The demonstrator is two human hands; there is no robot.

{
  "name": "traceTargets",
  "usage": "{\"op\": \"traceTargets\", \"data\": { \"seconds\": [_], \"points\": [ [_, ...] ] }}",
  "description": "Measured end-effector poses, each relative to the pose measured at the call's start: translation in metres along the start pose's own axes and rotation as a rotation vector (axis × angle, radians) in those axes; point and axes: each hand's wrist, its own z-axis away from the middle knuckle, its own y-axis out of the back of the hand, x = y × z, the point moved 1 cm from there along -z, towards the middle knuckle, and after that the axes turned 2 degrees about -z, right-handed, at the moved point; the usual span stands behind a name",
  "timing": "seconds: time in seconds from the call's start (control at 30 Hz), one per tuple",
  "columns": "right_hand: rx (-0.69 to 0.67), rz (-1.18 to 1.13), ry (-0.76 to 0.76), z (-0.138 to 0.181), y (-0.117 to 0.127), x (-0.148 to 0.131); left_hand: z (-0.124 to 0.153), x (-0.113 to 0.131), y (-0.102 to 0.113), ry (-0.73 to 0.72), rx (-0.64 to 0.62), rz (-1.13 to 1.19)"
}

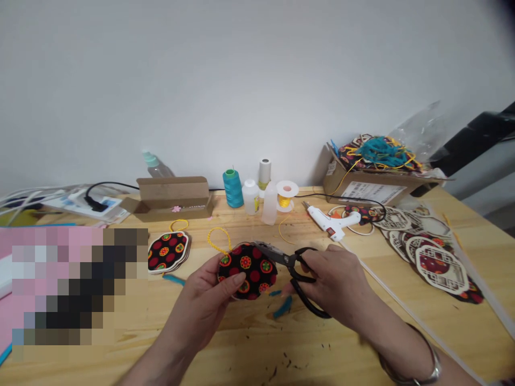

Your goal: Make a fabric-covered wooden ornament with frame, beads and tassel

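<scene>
Head view, left hand [203,303] pinching patterned fabric disc [249,273], right hand [336,284] gripping scissors [300,271] (blades at its edge)

You had a white hot glue gun [332,221] lying on the wooden worktop [257,343], a teal thread cone [233,188] and plastic bottles [250,197] standing further left, an open cardboard box [169,199] beyond them, and lattice-cut discs [440,268] spread at the right.

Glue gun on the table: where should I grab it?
Grab the white glue gun by its handle, coming from the side nearest you. It lies with the handle pointing toward you and the thin nozzle pointing away, so your grip sits well back from the tip.
</scene>
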Motion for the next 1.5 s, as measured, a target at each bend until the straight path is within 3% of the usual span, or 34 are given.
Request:
{"op": "traceTargets", "data": {
  "seconds": [0.1, 0.23, 0.33, 0.47, 0.63, 0.93, 1.27, 1.5],
  "points": [
    [-0.015, -0.011, -0.045, -0.001, 0.001, 0.001, 0.000, 0.001, -0.001, 0.007, 0.009, 0.013],
    [-0.119, -0.149, -0.308, -0.003, -0.002, 0.007, 0.001, 0.003, -0.001, 0.024, 0.031, 0.020],
    [-0.188, -0.503, -0.487, -0.003, -0.008, 0.014, 0.001, 0.001, 0.001, 0.065, 0.013, 0.020],
    [-0.241, -1.044, -0.590, -0.003, -0.016, 0.017, 0.000, -0.003, 0.003, 0.168, -0.081, -0.033],
    [-0.373, -1.291, -0.578, -0.004, -0.014, 0.006, 0.002, -0.007, 0.002, 0.227, -0.213, -0.167],
    [-0.492, -1.245, -0.551, 0.000, -0.016, -0.004, 0.003, -0.011, 0.001, 0.190, -0.321, -0.239],
    [-0.451, -1.296, -0.549, 0.000, -0.018, -0.007, 0.004, -0.010, 0.000, 0.177, -0.277, -0.216],
    [-0.320, -1.277, -0.592, -0.002, -0.020, -0.006, 0.003, -0.009, -0.003, 0.275, -0.214, -0.153]
  ]
}}
